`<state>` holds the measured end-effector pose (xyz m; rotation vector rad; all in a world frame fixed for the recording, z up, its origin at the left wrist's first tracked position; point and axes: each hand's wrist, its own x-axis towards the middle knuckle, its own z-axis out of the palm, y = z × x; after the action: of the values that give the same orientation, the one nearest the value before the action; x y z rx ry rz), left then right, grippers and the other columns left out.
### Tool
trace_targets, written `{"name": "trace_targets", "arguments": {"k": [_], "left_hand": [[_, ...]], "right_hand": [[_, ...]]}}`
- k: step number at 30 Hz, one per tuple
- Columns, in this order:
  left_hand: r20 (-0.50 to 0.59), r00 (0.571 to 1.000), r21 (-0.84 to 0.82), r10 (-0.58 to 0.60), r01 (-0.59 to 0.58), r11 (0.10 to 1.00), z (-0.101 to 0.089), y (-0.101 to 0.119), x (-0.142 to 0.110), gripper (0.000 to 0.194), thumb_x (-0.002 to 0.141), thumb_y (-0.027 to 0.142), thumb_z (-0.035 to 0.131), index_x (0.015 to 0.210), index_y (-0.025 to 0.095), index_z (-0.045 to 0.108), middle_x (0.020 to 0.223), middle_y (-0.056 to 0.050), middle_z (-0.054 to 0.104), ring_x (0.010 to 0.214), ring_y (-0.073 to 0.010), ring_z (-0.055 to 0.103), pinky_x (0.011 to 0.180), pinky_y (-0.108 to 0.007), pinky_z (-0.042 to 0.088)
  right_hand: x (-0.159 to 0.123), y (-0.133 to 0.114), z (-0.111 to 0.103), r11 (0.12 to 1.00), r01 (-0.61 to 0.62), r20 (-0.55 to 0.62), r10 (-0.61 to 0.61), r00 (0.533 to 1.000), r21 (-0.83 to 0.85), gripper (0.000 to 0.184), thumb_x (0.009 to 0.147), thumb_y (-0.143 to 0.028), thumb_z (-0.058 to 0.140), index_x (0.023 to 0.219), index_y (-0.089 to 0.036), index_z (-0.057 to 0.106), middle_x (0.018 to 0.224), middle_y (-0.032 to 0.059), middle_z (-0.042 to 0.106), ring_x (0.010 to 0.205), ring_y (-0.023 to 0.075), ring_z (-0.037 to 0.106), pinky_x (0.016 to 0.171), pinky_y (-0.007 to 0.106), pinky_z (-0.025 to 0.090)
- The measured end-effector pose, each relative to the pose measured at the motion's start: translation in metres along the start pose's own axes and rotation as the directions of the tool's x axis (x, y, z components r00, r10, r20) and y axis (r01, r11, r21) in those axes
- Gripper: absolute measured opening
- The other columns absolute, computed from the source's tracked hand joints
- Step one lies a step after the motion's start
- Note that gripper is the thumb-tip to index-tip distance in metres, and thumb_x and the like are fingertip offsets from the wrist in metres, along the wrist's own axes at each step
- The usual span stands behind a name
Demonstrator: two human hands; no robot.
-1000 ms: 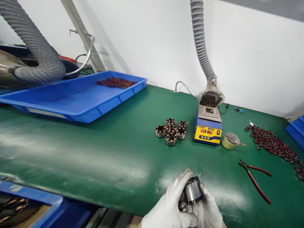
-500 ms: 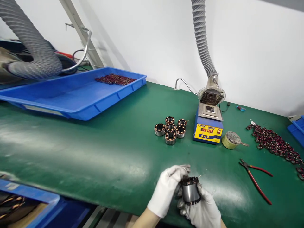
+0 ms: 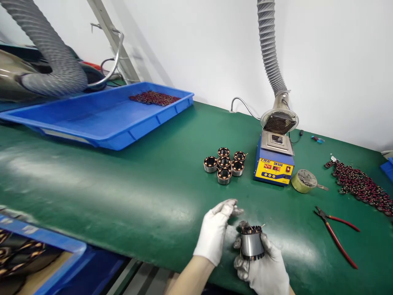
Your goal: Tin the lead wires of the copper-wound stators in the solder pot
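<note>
Cylinder gripped by right hand, left hand narrowed alongside, hold unclear, "CM"-marked unit and white wall beyond, green bench beneath

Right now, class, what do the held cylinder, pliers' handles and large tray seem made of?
Cylinder: smooth metal, probably steel, from its grey sheen.
Pliers' handles: perhaps smooth plastic or rubber coating, from even red against the dark head.
Large tray: likely moulded plastic, semi-gloss, from its even blue and ribbed walls.
</note>
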<state>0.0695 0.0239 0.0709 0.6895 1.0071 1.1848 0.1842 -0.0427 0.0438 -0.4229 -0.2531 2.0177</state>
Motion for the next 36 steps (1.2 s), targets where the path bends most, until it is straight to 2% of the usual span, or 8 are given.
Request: {"name": "trace_targets", "arguments": {"k": [6, 12, 18, 21, 24, 28, 32, 36], "left_hand": [[0.404, 0.911, 0.388, -0.086, -0.085, 0.918, -0.021, -0.010, -0.022, 0.076, 0.045, 0.013, 0.073, 0.117, 0.021, 0.052, 0.123, -0.009, 0.050, 0.107, -0.0287, 0.050, 0.085, -0.032, 0.046], [0.183, 0.973, 0.229, -0.138, 0.095, 0.969, -0.005, -0.014, -0.016, 0.024, 0.055, 0.025, 0.068, 0.076, 0.014, 0.066, 0.078, -0.007, 0.065, 0.071, -0.0216, 0.060, 0.062, -0.026, 0.049], [0.042, 0.999, -0.138, -0.029, 0.034, 0.990, -0.005, -0.006, -0.006, 0.041, 0.059, 0.048, 0.070, 0.083, 0.016, 0.062, 0.071, -0.002, 0.064, 0.074, -0.0159, 0.059, 0.071, -0.022, 0.047], [0.132, 0.978, 0.057, -0.159, 0.152, 0.987, -0.003, 0.001, -0.018, 0.042, 0.057, 0.040, 0.072, 0.088, 0.012, 0.063, 0.070, -0.005, 0.064, 0.056, -0.0146, 0.057, 0.048, -0.020, 0.044], [0.024, 0.986, 0.204, -0.162, 0.154, 0.967, -0.004, 0.000, -0.023, 0.027, 0.054, 0.030, 0.069, 0.073, 0.011, 0.064, 0.062, -0.004, 0.062, 0.050, -0.0140, 0.053, 0.043, -0.020, 0.040], [-0.009, 0.999, 0.011, -0.048, 0.048, 0.999, -0.016, -0.004, -0.013, 0.036, 0.059, 0.034, 0.072, 0.085, 0.012, 0.061, 0.075, -0.005, 0.064, 0.074, -0.0183, 0.059, 0.071, -0.025, 0.046], [0.248, 0.967, 0.009, -0.059, 0.058, 0.998, -0.018, -0.004, -0.012, 0.060, 0.068, 0.046, 0.066, 0.117, 0.019, 0.047, 0.110, -0.007, 0.059, 0.106, -0.0208, 0.051, 0.093, -0.029, 0.038], [0.249, 0.954, 0.166, -0.165, 0.126, 0.978, -0.003, -0.008, -0.012, 0.041, 0.059, 0.041, 0.071, 0.086, 0.011, 0.063, 0.084, -0.009, 0.065, 0.083, -0.0230, 0.060, 0.077, -0.029, 0.046]], "right_hand": [[0.000, -0.002, 0.004, 0.994, -0.068, -0.016, 0.070, 0.997, 0.089, 0.051, 0.076, -0.055, 0.049, 0.109, -0.017, 0.057, 0.096, 0.0085, 0.067, 0.086, 0.0239, 0.063, 0.069, 0.036, 0.047], [-0.001, 0.001, 0.000, 0.996, -0.085, -0.003, 0.086, 0.996, 0.024, 0.046, 0.075, -0.049, 0.056, 0.096, -0.010, 0.063, 0.084, 0.0087, 0.070, 0.071, 0.0188, 0.065, 0.063, 0.028, 0.049], [-0.005, 0.000, 0.005, 0.993, -0.115, -0.030, 0.114, 0.993, -0.012, 0.046, 0.071, -0.049, 0.060, 0.097, -0.011, 0.063, 0.078, 0.0072, 0.070, 0.064, 0.0164, 0.065, 0.056, 0.024, 0.048], [-0.003, 0.003, 0.007, 0.996, -0.046, -0.076, 0.040, 0.996, -0.076, 0.040, 0.070, -0.047, 0.062, 0.092, -0.013, 0.063, 0.079, 0.0072, 0.069, 0.069, 0.0164, 0.064, 0.060, 0.025, 0.048], [0.001, 0.009, 0.004, 0.952, 0.098, -0.130, -0.141, 0.982, -0.291, 0.039, 0.067, -0.041, 0.067, 0.097, -0.016, 0.059, 0.083, 0.0069, 0.067, 0.068, 0.0178, 0.063, 0.059, 0.028, 0.047], [0.004, 0.019, -0.003, 0.661, 0.221, -0.190, -0.490, 0.851, -0.717, 0.051, 0.055, -0.025, 0.074, 0.101, -0.022, 0.054, 0.095, 0.0054, 0.064, 0.081, 0.0203, 0.061, 0.072, 0.032, 0.048], [0.008, 0.028, -0.011, 0.258, 0.139, -0.107, -0.751, 0.652, -0.956, 0.045, 0.047, -0.013, 0.074, 0.084, -0.025, 0.053, 0.096, 0.0039, 0.063, 0.087, 0.0221, 0.059, 0.080, 0.033, 0.045], [0.011, 0.030, -0.021, 0.042, 0.050, 0.002, -0.740, 0.672, -0.998, 0.039, 0.051, -0.022, 0.076, 0.083, -0.025, 0.053, 0.090, 0.0069, 0.064, 0.079, 0.0244, 0.060, 0.072, 0.036, 0.047]]}}
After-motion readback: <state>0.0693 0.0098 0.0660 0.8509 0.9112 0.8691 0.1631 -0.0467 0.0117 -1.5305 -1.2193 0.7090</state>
